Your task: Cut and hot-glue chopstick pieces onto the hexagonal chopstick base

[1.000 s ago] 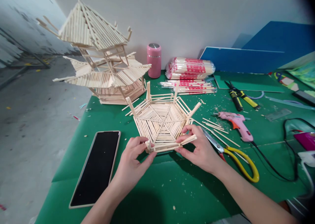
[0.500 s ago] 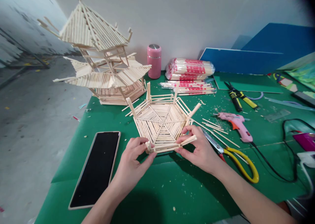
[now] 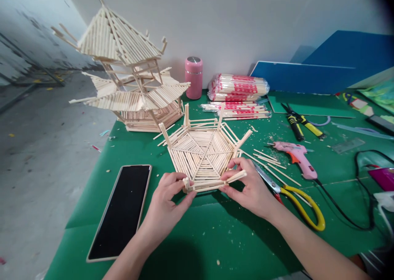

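Note:
A six-sided base made of thin wooden sticks [image 3: 203, 152] lies on the green table, with short posts standing at its corners and rails along several sides. At its near left corner, my left hand [image 3: 168, 206] has thumb and fingers closed around the foot of a post and the end of the front rail. My right hand [image 3: 248, 187] pinches the other end of that rail, beside the near right post [image 3: 237, 176], which leans outward. Fingertips partly cover both joints. Just right of my right hand lie scissors with yellow handles [image 3: 318, 214].
Behind to the left stands a tall stick pagoda [image 3: 123, 95]. A black phone [image 3: 120, 212] lies at left. Further back are a pink flask [image 3: 193, 79] and bagged sticks [image 3: 238, 87]. Cutting pliers [image 3: 300, 122], a pink glue gun [image 3: 295, 157] with its cord, and loose sticks [image 3: 271, 161] lie at right.
Both hands keep their hold on the front rail of the stick base. The whole view has shifted very slightly; nothing on the table has visibly moved.

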`<action>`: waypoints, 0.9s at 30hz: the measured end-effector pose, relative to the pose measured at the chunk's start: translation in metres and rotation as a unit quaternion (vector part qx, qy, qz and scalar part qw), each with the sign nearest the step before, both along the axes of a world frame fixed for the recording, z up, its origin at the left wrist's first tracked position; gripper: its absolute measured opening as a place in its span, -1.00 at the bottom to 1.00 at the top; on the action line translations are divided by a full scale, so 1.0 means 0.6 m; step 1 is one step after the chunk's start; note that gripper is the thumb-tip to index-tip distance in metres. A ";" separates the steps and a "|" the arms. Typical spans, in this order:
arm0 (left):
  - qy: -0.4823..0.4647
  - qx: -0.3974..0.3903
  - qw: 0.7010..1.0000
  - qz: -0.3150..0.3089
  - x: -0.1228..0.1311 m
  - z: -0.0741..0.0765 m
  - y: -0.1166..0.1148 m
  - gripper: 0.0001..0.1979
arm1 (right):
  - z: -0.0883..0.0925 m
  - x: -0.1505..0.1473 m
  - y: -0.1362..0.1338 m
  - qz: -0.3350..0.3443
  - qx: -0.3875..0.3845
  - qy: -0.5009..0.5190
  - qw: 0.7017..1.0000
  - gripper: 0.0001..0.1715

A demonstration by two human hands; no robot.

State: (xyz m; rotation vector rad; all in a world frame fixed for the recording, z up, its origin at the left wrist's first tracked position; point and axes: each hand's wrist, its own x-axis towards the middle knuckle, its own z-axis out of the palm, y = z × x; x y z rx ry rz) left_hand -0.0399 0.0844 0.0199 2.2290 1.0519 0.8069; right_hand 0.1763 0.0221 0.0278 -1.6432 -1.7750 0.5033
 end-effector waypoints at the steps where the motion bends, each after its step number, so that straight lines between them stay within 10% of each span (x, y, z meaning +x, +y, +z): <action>1: 0.001 0.002 1.000 -0.001 0.000 0.000 0.000 -0.95 | 0.000 0.000 0.000 0.000 -0.001 0.000 1.000 -0.83; 27: -0.010 -0.043 0.999 -0.011 -0.004 0.000 -0.003 -0.95 | -0.004 -0.001 0.003 0.009 0.000 -0.002 1.000 -0.87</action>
